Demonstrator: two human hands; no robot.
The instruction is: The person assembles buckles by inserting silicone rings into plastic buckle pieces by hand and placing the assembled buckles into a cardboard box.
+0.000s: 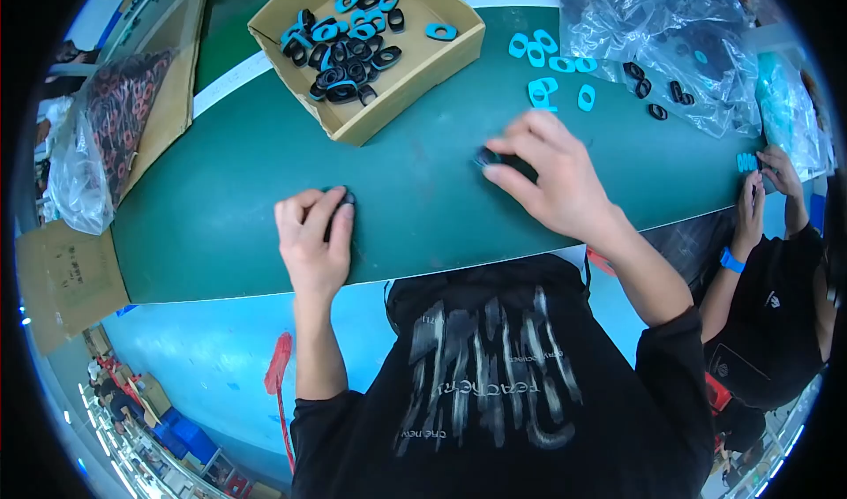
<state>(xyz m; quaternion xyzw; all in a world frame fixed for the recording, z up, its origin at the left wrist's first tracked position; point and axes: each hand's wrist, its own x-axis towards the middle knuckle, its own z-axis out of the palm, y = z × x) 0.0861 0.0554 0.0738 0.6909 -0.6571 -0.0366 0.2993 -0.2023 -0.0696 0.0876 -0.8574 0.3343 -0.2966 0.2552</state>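
My left hand point(311, 239) rests on the green table with its fingers curled round a dark piece point(348, 198), mostly hidden by the fingers. Farther right and a little higher, my right hand point(551, 172) pinches a small black oval ring point(484, 157) between thumb and fingers, slightly blurred. Between my hands lies bare green tabletop point(415, 208). Beyond them stands a shallow cardboard box point(423, 89) with a heap of black and turquoise oval rings point(353, 53) on its left side. Several flat turquoise oval rings point(585, 98) lie loose beyond my right hand.
A few black rings point(657, 112) lie by a clear plastic bag point(662, 31) at the back right. Another bag of dark and reddish parts point(123, 102) leans against cardboard at the left. At the right edge, a co-worker's hands point(766, 181) handle turquoise pieces.
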